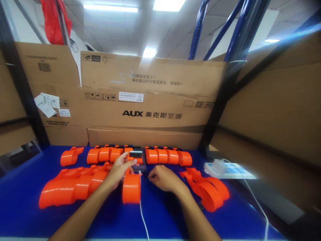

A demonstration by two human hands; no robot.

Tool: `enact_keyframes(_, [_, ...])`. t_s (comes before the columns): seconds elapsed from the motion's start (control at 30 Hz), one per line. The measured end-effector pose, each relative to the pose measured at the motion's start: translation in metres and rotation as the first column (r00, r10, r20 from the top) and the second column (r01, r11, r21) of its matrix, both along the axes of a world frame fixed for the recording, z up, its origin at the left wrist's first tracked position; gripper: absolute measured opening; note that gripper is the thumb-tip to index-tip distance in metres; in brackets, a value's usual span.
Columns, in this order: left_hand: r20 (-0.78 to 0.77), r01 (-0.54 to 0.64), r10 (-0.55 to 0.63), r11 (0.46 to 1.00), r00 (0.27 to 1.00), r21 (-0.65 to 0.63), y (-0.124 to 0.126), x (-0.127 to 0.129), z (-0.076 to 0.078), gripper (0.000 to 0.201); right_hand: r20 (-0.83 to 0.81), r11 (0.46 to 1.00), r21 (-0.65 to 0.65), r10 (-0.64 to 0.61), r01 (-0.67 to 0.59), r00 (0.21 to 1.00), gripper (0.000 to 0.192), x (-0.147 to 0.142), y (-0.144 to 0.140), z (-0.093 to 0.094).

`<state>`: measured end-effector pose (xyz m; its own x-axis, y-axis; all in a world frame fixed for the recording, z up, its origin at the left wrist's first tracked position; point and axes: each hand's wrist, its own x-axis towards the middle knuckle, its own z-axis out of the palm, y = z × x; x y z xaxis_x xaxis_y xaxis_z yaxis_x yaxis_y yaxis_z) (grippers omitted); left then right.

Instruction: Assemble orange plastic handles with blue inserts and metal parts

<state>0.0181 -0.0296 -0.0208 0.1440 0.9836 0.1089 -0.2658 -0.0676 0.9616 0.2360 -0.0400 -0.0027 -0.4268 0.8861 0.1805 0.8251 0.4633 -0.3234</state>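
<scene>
My left hand [120, 169] is closed on an orange plastic part, gripping it near its upper end between thumb and fingers. That part has a wide ring [131, 190] at the near end and a black block with a pale ridged edge [135, 154] on top. A white cable [142, 217] runs up beside the ring, its tip close to the part; whether it is plugged in is unclear. My right hand [162, 177] is curled just right of the part, fingertips pressed together, and anything between them is hidden. A dark flat device [142, 164] lies behind the held part.
Similar orange parts line the back of the blue table [105, 224], several with black blocks. An overlapping row of orange rings [66, 189] lies left, another cluster [212, 194] right. A white power strip [233, 170] sits at the right edge. A cardboard wall [150, 130] stands behind.
</scene>
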Motion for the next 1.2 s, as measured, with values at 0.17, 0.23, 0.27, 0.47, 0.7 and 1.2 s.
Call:
enact_keyframes(0.17, [-0.018, -0.034, 0.034, 0.999, 0.999, 0.029, 0.002, -0.001, 0.002, 0.055, 0.070, 0.991, 0.071, -0.118, 0.113, 0.991, 0.017, 0.001, 0.005, -0.004])
enact_keyframes(0.23, [-0.022, -0.048, 0.049, 0.998, 0.999, 0.029, 0.003, -0.001, 0.002, 0.055, 0.117, 0.984, 0.086, -0.168, 0.159, 0.979, 0.026, 0.001, 0.006, -0.006])
enact_keyframes(0.27, [-0.022, -0.051, 0.052, 0.998, 0.998, 0.029, 0.003, -0.002, 0.002, 0.055, 0.140, 0.983, 0.089, -0.175, 0.164, 0.975, 0.030, 0.001, 0.007, -0.007])
enact_keyframes(0.47, [-0.011, -0.049, 0.050, 0.998, 0.999, 0.026, 0.002, -0.001, 0.000, 0.055, 0.216, 0.991, 0.067, -0.128, 0.117, 0.968, 0.031, -0.004, 0.005, -0.012])
enact_keyframes(0.7, [-0.001, -0.026, 0.026, 0.999, 1.000, 0.041, 0.005, 0.000, -0.005, 0.060, 0.153, 0.993, 0.056, -0.110, 0.103, 0.982, 0.025, -0.005, 0.003, -0.009])
enact_keyframes(1.2, [-0.029, -0.045, 0.047, 0.997, 0.998, 0.070, 0.010, 0.000, -0.008, 0.056, -0.619, 0.991, -0.007, 0.100, -0.133, 0.779, 0.010, -0.005, 0.012, 0.001])
